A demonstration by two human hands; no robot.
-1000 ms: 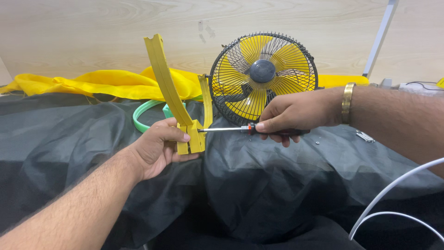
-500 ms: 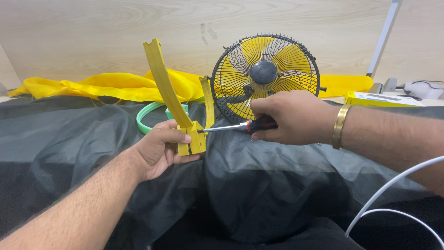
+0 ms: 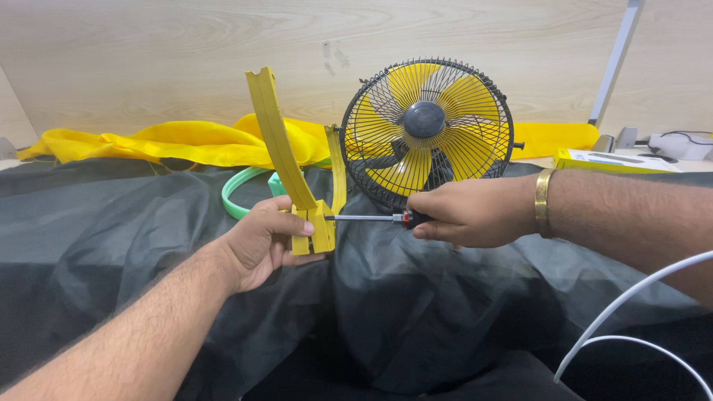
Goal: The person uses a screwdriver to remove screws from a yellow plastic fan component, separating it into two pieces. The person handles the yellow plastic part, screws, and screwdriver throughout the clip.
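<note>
Yellow bracket (image 3: 297, 178) held upright at its base by left hand (image 3: 261, 241), above the black-draped surface (image 3: 111, 223). Right hand (image 3: 468, 214) — rolled since a second ago — grips screwdriver (image 3: 371, 218), tip unmoved at the base; turning apparently underway.

one fan (image 3: 427, 134), one screwdriver (image 3: 371, 218), two hands (image 3: 260, 241)

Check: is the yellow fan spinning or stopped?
Stopped: the fan shows each yellow blade sharp behind the black grille, no blur.
</note>
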